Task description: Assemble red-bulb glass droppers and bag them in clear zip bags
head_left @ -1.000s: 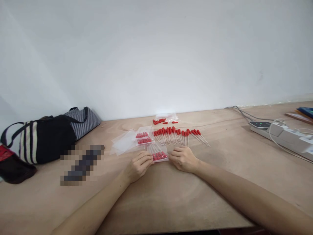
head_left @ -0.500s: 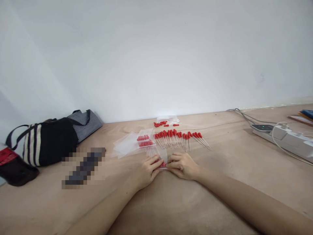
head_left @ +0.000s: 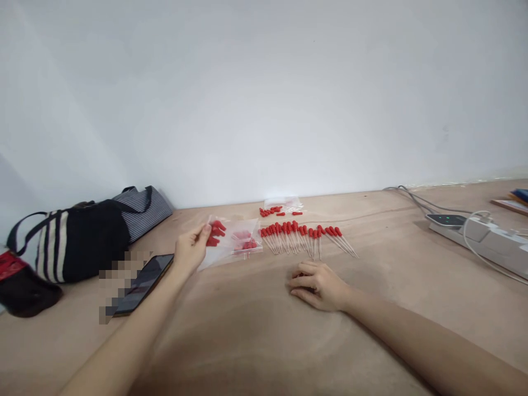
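Observation:
My left hand (head_left: 192, 250) is left of centre, thumb and fingers pinching a clear plastic bag (head_left: 223, 254) by its left edge. Several red rubber bulbs (head_left: 216, 231) show inside it. This bag overlaps other clear bags (head_left: 246, 235) that also have red bulbs in them, so where one ends is hard to make out. Just right of those lies a row of droppers (head_left: 293, 234), red bulbs away from me and pale stems pointing toward me. My right hand (head_left: 319, 286) rests on the table in front of the row, fingers loosely curled and slightly apart, with nothing visible in them.
Loose red bulbs (head_left: 270, 210) lie by another clear bag (head_left: 284, 204) near the wall. To the left are a phone (head_left: 144, 283), a black bag with white stripes (head_left: 88, 242) and a dark bottle (head_left: 27, 289). A power strip (head_left: 495, 236) with cables stands right.
My left hand has moved left and away from me, carrying the bag of red bulbs from the middle to the other bags. My right hand has let go and stays near its place.

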A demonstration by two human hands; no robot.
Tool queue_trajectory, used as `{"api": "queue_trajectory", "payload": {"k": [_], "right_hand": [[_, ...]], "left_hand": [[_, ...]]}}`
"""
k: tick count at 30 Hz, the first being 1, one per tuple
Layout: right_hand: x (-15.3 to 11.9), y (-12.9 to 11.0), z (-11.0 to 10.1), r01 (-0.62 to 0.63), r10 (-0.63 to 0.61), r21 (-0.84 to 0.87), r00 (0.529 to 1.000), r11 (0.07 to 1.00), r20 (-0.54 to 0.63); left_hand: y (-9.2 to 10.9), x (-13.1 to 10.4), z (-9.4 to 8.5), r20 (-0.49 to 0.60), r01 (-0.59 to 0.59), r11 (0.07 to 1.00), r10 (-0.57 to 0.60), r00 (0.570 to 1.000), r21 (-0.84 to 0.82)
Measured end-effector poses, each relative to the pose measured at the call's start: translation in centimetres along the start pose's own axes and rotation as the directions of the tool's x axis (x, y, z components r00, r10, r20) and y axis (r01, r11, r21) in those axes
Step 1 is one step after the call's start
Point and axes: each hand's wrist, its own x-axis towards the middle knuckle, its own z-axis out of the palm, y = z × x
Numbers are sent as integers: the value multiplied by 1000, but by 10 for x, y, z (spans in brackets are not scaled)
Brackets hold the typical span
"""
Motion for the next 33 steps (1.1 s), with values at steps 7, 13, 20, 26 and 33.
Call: {"api": "queue_trajectory", "payload": {"k": [7,13,20,26,33], "right_hand": [[0,1,1,-7,7,-8,1000,1000,27],[0,1,0,-6,6,-16,1000,1000,26],[0,1,1,-18,18,-6,999,1000,34],[1,1,0,-26,26,4,998,1000,49],[1,-1,-2,-28,28,-10,998,1000,47]], "left_hand": [[-47,38,48,-15,-204,938,217,976,282],[-69,34,68,308,-347,889,254,917,298],[-77,20,40,412,-311,866,137,901,391],[-97,4,-1,448,-193,742,-159,880,642],[-77,-9,-10,376,-137,617,-274,885,775]]}}
